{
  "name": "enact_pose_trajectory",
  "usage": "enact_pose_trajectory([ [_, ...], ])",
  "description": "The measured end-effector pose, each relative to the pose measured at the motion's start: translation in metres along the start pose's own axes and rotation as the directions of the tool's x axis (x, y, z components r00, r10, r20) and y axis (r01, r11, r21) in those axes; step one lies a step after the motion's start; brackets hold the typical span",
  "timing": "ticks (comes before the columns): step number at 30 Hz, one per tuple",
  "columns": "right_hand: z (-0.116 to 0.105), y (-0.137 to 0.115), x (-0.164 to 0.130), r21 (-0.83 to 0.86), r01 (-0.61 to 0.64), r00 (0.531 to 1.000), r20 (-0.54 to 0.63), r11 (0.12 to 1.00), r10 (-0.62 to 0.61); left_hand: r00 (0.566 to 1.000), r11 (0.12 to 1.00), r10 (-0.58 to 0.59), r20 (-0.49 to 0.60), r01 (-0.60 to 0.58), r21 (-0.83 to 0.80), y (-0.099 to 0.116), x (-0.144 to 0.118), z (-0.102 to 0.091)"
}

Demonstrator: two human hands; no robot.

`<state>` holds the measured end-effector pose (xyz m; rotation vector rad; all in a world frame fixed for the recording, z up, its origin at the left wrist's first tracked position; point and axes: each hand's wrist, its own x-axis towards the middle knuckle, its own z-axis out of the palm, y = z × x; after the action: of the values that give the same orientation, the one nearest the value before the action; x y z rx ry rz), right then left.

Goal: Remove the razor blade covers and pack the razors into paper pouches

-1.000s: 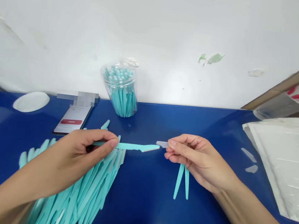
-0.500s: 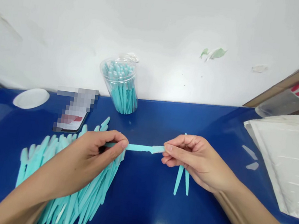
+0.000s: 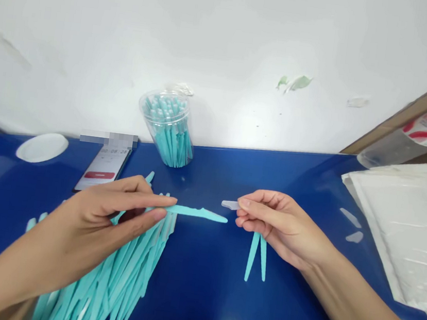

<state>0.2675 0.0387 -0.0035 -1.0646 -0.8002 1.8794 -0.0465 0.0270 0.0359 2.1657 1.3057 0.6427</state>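
My left hand (image 3: 112, 220) pinches a turquoise eyebrow razor (image 3: 197, 212) between thumb and fingers, its tip pointing right. My right hand (image 3: 279, 222) grips a small clear blade cap (image 3: 230, 204), a short gap away from the razor. Below my left hand and forearm, which cover part of it, lies a heap of similar turquoise razors (image 3: 124, 279). Two more razors (image 3: 251, 258) stick out beneath my right hand on the blue table (image 3: 198, 288); their upper parts are hidden.
A clear plastic cup (image 3: 165, 123) full of razors stands by the wall. A phone (image 3: 101, 167) and a white lid-like disc (image 3: 42, 148) lie at the left. On the right are two loose clear caps (image 3: 354, 236), white plastic packaging (image 3: 395, 229) and a bottle (image 3: 414, 135).
The clear cap has come off the razor and is now in my right hand. My left hand has shifted slightly left, its fingers straighter along the razor.
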Motion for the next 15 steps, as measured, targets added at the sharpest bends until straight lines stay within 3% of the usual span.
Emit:
enact_pose_trajectory([
  [8, 0.002, 0.0, -0.002, 0.018, 0.005, 1.0, -0.014, 1.0, -0.005, 0.995, 0.998, -0.03, -0.099, 0.035, 0.049, 0.002, 0.001, 0.006],
  [15, 0.006, 0.002, -0.006, -0.079, 0.038, 0.999, -0.023, 0.996, -0.04, 0.997, 1.0, 0.012, -0.073, -0.01, 0.029, 0.018, 0.003, 0.035],
])
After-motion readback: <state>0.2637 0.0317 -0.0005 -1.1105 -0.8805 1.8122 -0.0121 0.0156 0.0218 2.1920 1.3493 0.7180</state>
